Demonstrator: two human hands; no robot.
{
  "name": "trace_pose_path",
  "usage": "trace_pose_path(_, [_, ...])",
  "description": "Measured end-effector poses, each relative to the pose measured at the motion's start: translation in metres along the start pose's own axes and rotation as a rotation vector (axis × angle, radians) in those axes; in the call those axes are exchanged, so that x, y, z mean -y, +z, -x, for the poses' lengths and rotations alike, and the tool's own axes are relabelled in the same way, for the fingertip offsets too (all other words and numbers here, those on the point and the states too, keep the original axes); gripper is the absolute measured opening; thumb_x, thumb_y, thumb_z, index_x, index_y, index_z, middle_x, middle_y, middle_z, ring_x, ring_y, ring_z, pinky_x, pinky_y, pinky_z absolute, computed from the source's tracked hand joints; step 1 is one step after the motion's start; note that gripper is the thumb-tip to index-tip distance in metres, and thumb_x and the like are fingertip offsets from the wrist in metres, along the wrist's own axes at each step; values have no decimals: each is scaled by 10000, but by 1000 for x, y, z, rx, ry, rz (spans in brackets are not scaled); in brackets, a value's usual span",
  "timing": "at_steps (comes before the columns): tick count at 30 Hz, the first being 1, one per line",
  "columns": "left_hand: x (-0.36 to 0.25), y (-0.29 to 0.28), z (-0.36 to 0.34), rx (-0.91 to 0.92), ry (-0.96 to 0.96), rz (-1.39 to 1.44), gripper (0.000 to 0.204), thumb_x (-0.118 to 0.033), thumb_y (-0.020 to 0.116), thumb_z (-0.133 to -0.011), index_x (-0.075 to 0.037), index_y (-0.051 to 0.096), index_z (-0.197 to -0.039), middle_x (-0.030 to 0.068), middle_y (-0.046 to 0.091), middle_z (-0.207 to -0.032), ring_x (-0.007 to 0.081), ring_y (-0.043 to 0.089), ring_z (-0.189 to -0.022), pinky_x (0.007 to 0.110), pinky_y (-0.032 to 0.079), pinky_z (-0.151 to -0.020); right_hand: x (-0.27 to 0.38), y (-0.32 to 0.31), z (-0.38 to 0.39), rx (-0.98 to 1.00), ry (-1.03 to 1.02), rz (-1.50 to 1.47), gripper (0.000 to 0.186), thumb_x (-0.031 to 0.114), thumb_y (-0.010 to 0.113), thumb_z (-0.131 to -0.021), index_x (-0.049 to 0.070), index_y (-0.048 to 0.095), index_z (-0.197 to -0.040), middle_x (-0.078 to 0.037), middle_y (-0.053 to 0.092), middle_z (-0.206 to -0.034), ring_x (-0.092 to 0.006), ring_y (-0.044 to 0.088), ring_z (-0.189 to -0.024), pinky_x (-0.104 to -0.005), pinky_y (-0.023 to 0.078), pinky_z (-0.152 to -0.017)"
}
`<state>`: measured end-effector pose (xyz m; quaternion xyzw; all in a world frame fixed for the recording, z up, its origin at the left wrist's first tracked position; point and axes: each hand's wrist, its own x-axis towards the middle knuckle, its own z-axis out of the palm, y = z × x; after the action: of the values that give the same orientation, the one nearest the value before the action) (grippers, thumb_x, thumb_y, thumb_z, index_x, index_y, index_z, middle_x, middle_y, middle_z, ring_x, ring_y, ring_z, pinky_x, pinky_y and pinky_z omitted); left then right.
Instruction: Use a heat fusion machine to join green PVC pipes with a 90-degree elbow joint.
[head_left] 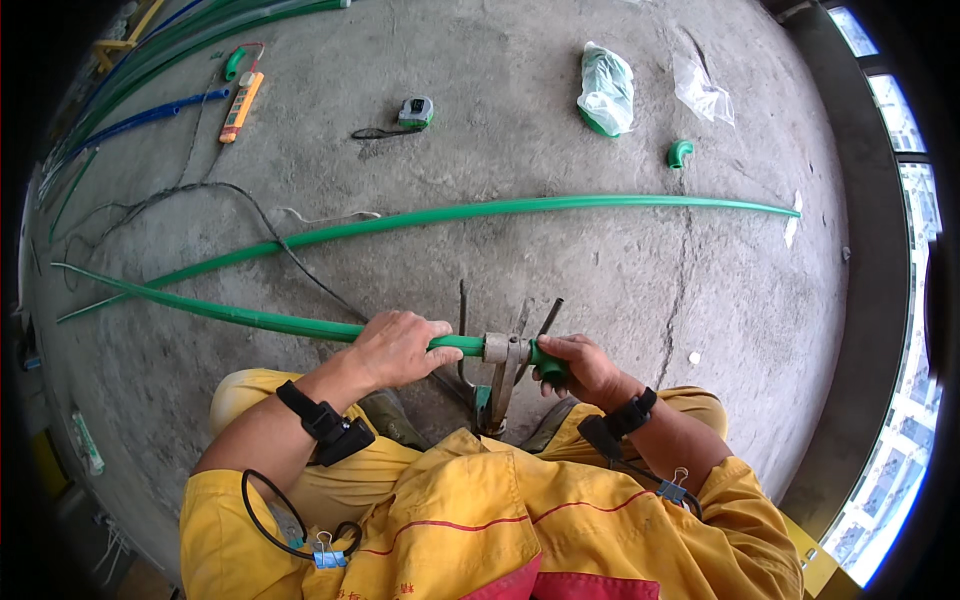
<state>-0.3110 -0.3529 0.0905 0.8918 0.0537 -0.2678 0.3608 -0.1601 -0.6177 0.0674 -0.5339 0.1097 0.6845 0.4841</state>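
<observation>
My left hand (398,348) is wrapped round a long green plastic pipe (250,317) close to its right end. That end meets the grey metal socket (497,347) of a pipe welding tool (484,408), which stands upright between my legs on a thin-legged stand. From the other side, my right hand (588,372) grips a green elbow fitting (551,366) against the socket. My fingers partly cover the elbow, and how deep either piece sits in the socket is hidden.
Another long green pipe (450,213) lies across the concrete floor ahead. A black cable (265,220) runs left from the tool. Farther off are a tape measure (415,112), an orange power strip (242,107), a bag of green fittings (606,90) and a loose elbow (680,153).
</observation>
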Motion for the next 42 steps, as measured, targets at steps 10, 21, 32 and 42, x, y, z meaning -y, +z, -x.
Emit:
trace_pose_path(10, [31,-18,-10,99,-131,33,617,-641,626,-812,-30,703,-829,219,659,-756,398,651,-784,482,509,-734,5,-1,10,7,-6,181,446,414,555,-988,-18,631,-1070,-101,690,-835,-138,626,-582,-248,446,-456])
trace_pose_path(21, [15,-4,-5,5,-140,-212,720,-731,596,-773,-24,697,-683,209,628,-639,401,641,-685,473,523,-660,2,-8,19,209,90,143,265,397,518,-1015,133,500,-1001,52,432,-654,-39,299,-480,-219,228,-418])
trace_pose_path(32, [9,-5,-5,-4,-65,-172,674,-665,612,-806,-8,690,-676,228,617,-634,421,626,-673,498,508,-646,-3,-13,17,242,-54,348,255,328,549,-1011,101,457,-1086,58,424,-738,-40,347,-587,-220,299,-503])
trace_pose_path(42, [10,-4,-4,-10,-61,-143,716,-696,585,-807,-5,679,-642,227,601,-601,421,621,-639,495,505,-615,-8,-12,14,188,-153,425,298,310,609,-981,83,460,-1104,44,466,-770,-55,403,-615,-234,349,-521])
